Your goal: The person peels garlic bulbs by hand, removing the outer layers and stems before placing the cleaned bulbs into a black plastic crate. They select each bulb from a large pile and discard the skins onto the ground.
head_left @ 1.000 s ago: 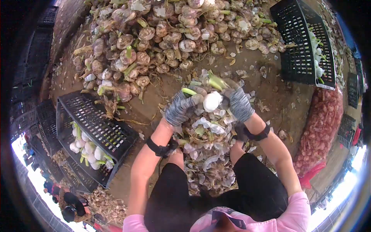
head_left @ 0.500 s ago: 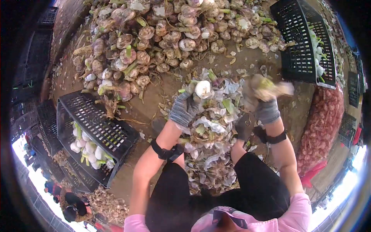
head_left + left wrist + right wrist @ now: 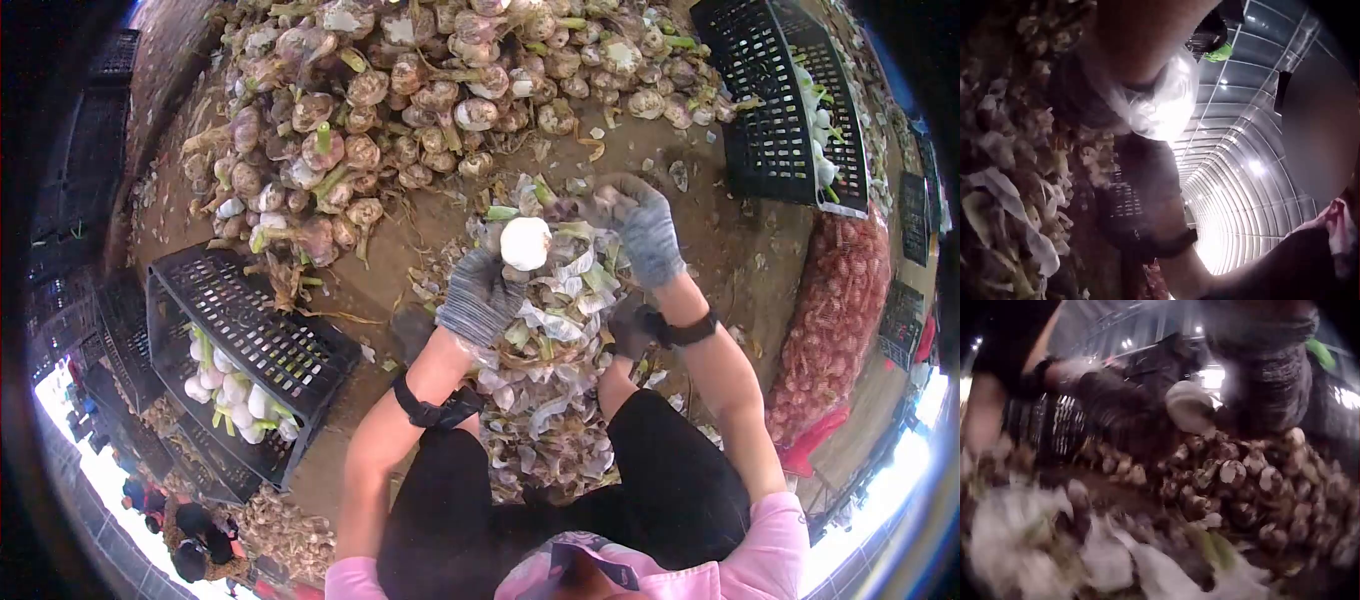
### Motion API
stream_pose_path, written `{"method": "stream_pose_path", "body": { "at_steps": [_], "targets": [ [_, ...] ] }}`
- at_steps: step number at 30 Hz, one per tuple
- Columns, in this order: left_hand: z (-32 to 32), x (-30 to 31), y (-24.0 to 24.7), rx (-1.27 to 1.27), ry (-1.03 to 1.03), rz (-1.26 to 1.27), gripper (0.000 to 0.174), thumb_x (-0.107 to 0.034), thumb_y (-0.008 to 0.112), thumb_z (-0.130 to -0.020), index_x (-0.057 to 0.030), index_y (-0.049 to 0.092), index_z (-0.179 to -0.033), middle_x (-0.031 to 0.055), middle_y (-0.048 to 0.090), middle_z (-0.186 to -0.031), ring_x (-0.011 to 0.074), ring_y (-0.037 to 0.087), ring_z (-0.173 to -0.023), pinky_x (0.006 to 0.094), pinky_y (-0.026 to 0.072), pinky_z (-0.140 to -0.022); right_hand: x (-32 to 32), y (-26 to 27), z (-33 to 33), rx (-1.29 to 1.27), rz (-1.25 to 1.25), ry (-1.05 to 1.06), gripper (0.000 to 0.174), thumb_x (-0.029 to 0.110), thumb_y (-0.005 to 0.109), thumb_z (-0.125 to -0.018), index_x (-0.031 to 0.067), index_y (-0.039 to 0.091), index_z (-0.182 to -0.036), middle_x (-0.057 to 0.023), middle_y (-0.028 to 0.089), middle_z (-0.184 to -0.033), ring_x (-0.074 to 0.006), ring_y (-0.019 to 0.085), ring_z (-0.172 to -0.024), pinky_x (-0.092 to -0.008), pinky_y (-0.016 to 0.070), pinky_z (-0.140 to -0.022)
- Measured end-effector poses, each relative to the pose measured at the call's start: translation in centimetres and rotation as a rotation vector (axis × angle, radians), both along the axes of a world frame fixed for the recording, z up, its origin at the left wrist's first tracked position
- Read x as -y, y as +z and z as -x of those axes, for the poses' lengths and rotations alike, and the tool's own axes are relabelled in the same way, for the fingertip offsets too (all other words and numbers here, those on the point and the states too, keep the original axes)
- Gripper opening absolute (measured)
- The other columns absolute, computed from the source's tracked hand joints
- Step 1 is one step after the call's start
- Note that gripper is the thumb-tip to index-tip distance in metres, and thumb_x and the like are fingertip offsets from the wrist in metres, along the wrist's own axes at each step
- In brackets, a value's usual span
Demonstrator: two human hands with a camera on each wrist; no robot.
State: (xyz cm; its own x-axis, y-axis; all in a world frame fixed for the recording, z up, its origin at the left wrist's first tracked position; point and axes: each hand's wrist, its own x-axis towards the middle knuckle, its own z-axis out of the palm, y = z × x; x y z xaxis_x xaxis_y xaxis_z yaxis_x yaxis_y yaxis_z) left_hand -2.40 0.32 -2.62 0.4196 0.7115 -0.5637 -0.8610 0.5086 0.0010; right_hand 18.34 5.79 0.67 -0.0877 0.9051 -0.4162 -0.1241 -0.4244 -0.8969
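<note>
In the head view, the gloved left hand point(image 3: 482, 297) grips a peeled white garlic bulb point(image 3: 525, 244), its round side facing up. To the right, the gloved right hand point(image 3: 648, 235) is raised apart from the bulb, its blurred fingers loosely bent with nothing visible in them. Loose peels point(image 3: 560, 320) lie beneath and between the hands. The right wrist view shows the pale bulb point(image 3: 1190, 407) at the left hand point(image 3: 1116, 403), with the striped glove of the right hand point(image 3: 1266, 375) at the top. The left wrist view is dark, and its bulb cannot be made out.
Unpeeled garlic point(image 3: 430, 100) is heaped beyond the hands. A black crate point(image 3: 270, 330) with white bulbs stands at left, another crate point(image 3: 765, 120) at upper right. A red mesh sack point(image 3: 832, 320) lies at right. People point(image 3: 195, 540) are at lower left.
The hands have separated from around the bulb. The right hand swung out right with blurred husk, then came back left without it in view. The left hand still grips the bulb, now slightly lower.
</note>
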Motion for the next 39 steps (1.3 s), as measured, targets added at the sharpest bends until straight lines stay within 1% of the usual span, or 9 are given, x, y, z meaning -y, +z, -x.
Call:
{"method": "stream_pose_path", "body": {
  "at_steps": [2, 4, 5, 7, 12, 16, 24, 31, 39],
  "targets": [
    [0.3, -0.3, 0.3, 0.101, 0.029, -0.027, 0.037, -0.025, 0.053, -0.087, 0.0003, 0.050, -0.114, 0.0150, 0.057, -0.105, 0.0222, 0.058, -0.092, 0.0257, 0.0538, -0.062, 0.5, -0.3, -0.1, -0.065, -0.043, 0.034, 0.022, 0.015, 0.050, -0.088, -0.0012, 0.057, -0.101, -0.0090, 0.061, -0.087, -0.0154, 0.059, -0.073, -0.0275, 0.0509, -0.069],
    [0.1, -0.6, 0.8, -0.019, 0.007, -0.009, 0.038, -0.026, 0.054, -0.087, 0.0000, 0.050, -0.113, 0.0143, 0.057, -0.105, 0.0225, 0.058, -0.093, 0.0263, 0.0536, -0.062, 1.0, -0.5, 0.0, 0.714, -0.516, 0.363, 0.025, 0.018, 0.051, -0.088, -0.0008, 0.057, -0.104, -0.0090, 0.061, -0.091, -0.0166, 0.059, -0.073, -0.0289, 0.0506, -0.070],
    [-0.1, -0.8, 1.2, -0.140, -0.017, 0.007, 0.038, -0.028, 0.055, -0.086, -0.0002, 0.051, -0.112, 0.0137, 0.057, -0.105, 0.0228, 0.058, -0.094, 0.0269, 0.0534, -0.062, 1.3, 0.2, 0.6, 0.715, -0.513, 0.364, 0.025, 0.018, 0.051, -0.088, -0.0008, 0.057, -0.104, -0.0090, 0.061, -0.091, -0.0166, 0.059, -0.073, -0.0289, 0.0506, -0.070],
    [-0.6, -1.2, 2.1, -0.140, -0.016, -0.016, 0.040, -0.029, 0.056, -0.085, -0.0007, 0.051, -0.113, 0.0129, 0.057, -0.105, 0.0228, 0.058, -0.094, 0.0278, 0.0533, -0.065, 1.9, 2.0, 2.4, -0.057, 0.010, 0.116, 0.028, 0.021, 0.054, -0.085, -0.0007, 0.059, -0.102, -0.0126, 0.061, -0.092, -0.0200, 0.059, -0.072, -0.0318, 0.0489, -0.069],
    [-0.2, -1.0, 0.9, -0.098, -0.081, -0.178, 0.044, -0.033, 0.058, -0.083, -0.0018, 0.050, -0.113, 0.0108, 0.057, -0.107, 0.0227, 0.058, -0.095, 0.0318, 0.0503, -0.080, 2.0, 2.0, 3.3, 0.693, -0.176, 0.441, 0.017, 0.014, 0.057, -0.079, 0.0002, 0.059, -0.088, -0.0068, 0.058, -0.076, -0.0147, 0.057, -0.075, -0.0303, 0.0451, -0.069],
    [-0.4, -1.3, 0.9, -0.245, -0.078, -0.261, 0.045, -0.031, 0.059, -0.083, -0.0016, 0.048, -0.116, 0.0104, 0.057, -0.107, 0.0230, 0.057, -0.094, 0.0329, 0.0489, -0.082, 2.3, 3.0, 2.2, -0.024, -0.057, 0.579, 0.023, 0.025, 0.054, -0.084, 0.0025, 0.057, -0.086, -0.0035, 0.056, -0.072, -0.0113, 0.052, -0.068, -0.0255, 0.0425, -0.063],
    [0.0, -1.1, 0.4, -0.070, -0.119, -0.257, 0.045, -0.029, 0.062, -0.081, -0.0028, 0.050, -0.116, 0.0118, 0.056, -0.111, 0.0257, 0.056, -0.100, 0.0384, 0.0453, -0.089, 3.5, 0.0, 2.5, 0.252, -0.138, 0.121, 0.043, 0.039, 0.056, -0.084, 0.0011, 0.052, -0.104, -0.0031, 0.057, -0.088, -0.0099, 0.053, -0.081, -0.0253, 0.0448, -0.074],
    [-0.3, -0.8, 0.9, 0.020, -0.088, -0.216, 0.039, -0.020, 0.061, -0.081, -0.0077, 0.051, -0.117, 0.0100, 0.055, -0.116, 0.0244, 0.053, -0.106, 0.0401, 0.0427, -0.093, 1.9, 1.6, 2.9, -0.107, 0.253, 0.196, 0.041, 0.034, 0.057, -0.084, -0.0002, 0.052, -0.105, -0.0021, 0.057, -0.077, -0.0067, 0.054, -0.065, -0.0218, 0.0458, -0.060],
    [-0.5, -0.8, 0.2, -0.101, -0.089, -0.247, 0.043, -0.024, 0.061, -0.082, -0.0040, 0.049, -0.118, 0.0109, 0.057, -0.110, 0.0235, 0.057, -0.098, 0.0368, 0.0482, -0.085, 2.0, 1.6, 2.5, 0.133, -0.056, 0.230, 0.029, 0.025, 0.060, -0.082, 0.0015, 0.055, -0.099, -0.0057, 0.060, -0.084, -0.0148, 0.056, -0.075, -0.0301, 0.0466, -0.068]
  ]
}}
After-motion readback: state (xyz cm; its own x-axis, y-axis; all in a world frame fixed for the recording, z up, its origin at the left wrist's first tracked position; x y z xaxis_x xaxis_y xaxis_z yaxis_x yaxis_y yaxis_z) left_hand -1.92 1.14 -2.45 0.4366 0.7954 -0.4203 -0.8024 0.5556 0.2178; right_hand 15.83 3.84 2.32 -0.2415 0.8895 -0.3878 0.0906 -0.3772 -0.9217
